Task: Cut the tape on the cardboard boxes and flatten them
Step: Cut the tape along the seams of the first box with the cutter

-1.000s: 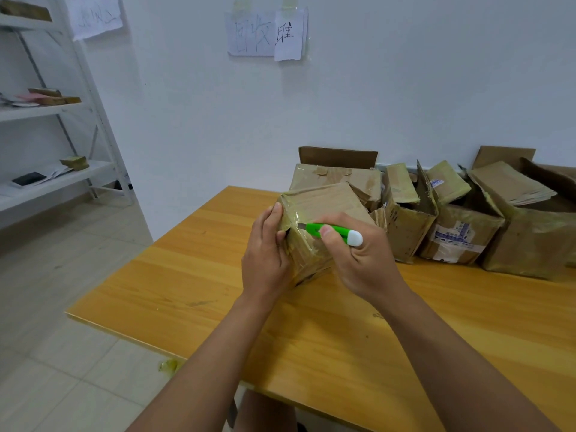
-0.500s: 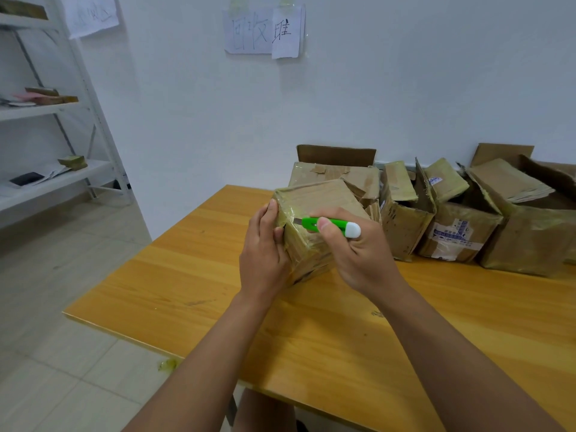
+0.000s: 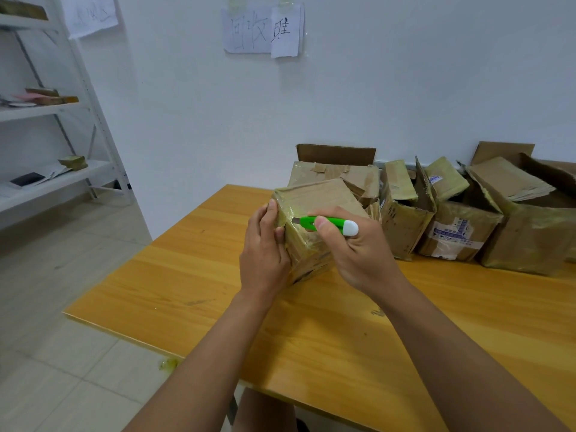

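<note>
A small taped cardboard box [image 3: 314,198] stands tilted on the wooden table [image 3: 311,322], one corner toward me. My left hand [image 3: 265,254] grips its left side, thumb on the near edge. My right hand [image 3: 358,254] holds a green utility knife [image 3: 327,224] with a white end cap. The short blade points left and lies against the tape on the box's near face, close to my left thumb.
Several more cardboard boxes [image 3: 458,226], some torn open, stand in a row along the wall at the back right of the table. A white shelf unit [image 3: 56,120] is at the left. The table's left edge drops to a tiled floor [image 3: 62,307].
The knife in my right hand has crept a little to the left along the near face of the box. My left hand keeps the same hold.
</note>
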`<act>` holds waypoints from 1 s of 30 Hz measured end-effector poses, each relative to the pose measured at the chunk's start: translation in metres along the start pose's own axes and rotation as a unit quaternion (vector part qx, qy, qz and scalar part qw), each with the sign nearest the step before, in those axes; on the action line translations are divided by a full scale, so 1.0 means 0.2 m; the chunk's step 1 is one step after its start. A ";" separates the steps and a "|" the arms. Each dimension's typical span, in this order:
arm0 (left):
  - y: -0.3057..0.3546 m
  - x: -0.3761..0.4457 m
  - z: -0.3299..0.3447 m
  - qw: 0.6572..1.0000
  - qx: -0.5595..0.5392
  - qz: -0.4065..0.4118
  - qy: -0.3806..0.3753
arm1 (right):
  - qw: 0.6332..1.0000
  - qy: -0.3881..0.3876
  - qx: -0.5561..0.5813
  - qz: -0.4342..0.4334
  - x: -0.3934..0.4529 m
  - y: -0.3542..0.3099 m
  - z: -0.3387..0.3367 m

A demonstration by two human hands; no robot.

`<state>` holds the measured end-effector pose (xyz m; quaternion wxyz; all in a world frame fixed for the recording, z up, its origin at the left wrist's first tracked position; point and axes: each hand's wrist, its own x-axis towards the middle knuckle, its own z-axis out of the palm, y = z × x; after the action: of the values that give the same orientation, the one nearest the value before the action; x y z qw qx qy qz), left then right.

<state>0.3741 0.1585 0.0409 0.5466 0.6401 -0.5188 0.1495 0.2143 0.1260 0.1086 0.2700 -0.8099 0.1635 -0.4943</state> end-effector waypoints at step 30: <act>-0.01 0.03 -0.11 0.989 0.012 0.135 -0.062 | 0.999 -0.050 -0.005 0.015 0.07 0.02 -0.02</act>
<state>0.3870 0.1743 0.0517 0.4808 0.5785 -0.6314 0.1884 0.2176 0.1137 0.1172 0.2808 -0.8323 0.1644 -0.4487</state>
